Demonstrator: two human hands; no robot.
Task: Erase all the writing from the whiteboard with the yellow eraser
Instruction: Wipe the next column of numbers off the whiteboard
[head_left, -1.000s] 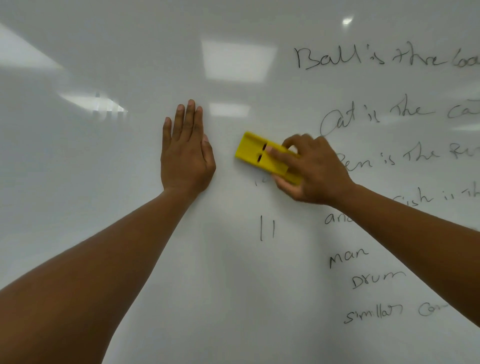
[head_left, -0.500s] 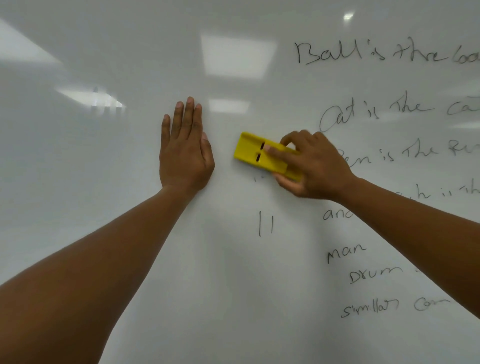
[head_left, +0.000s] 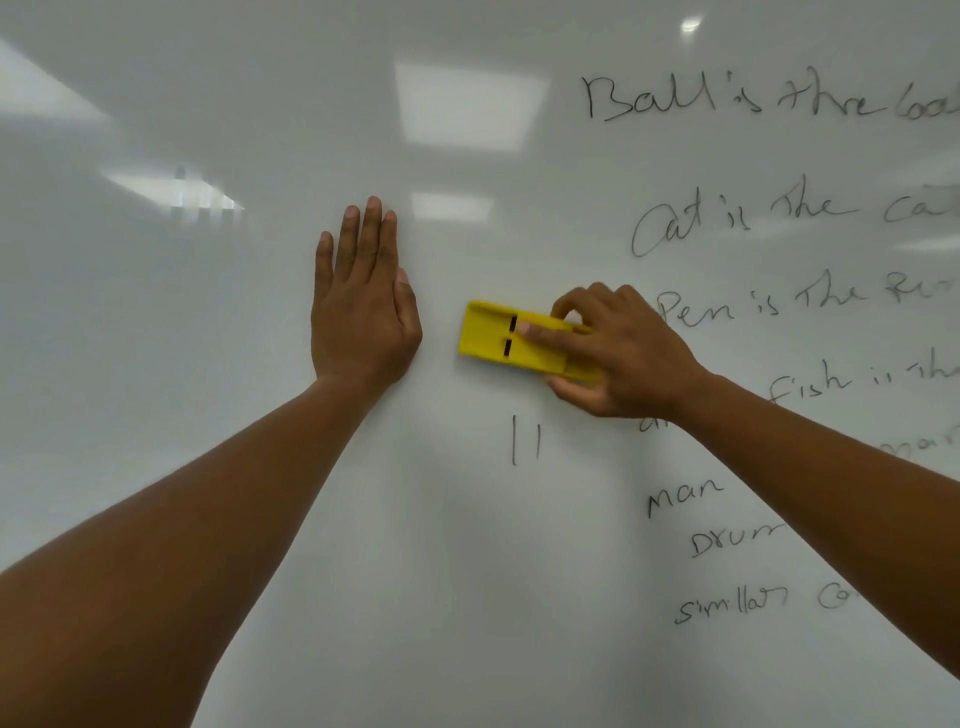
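Note:
A whiteboard fills the view. My right hand grips the yellow eraser and holds it against the board, index finger laid along its back. Flat on the board just left of the eraser lies my left hand, fingers straight and pointing up. Black handwriting covers the right side: "Ball is the", "Cat is the", "Pen is the", "Fish", "man", "Drum", "similar". Two short vertical strokes stand below the eraser. My right arm hides part of some words.
The left half of the whiteboard carries no writing, only reflections of ceiling lights. No frame edge or tray of the board shows.
The eraser and my right hand have shifted slightly down and tilted flatter. The faint marks under the eraser's lower edge are gone. My left hand has stayed in place.

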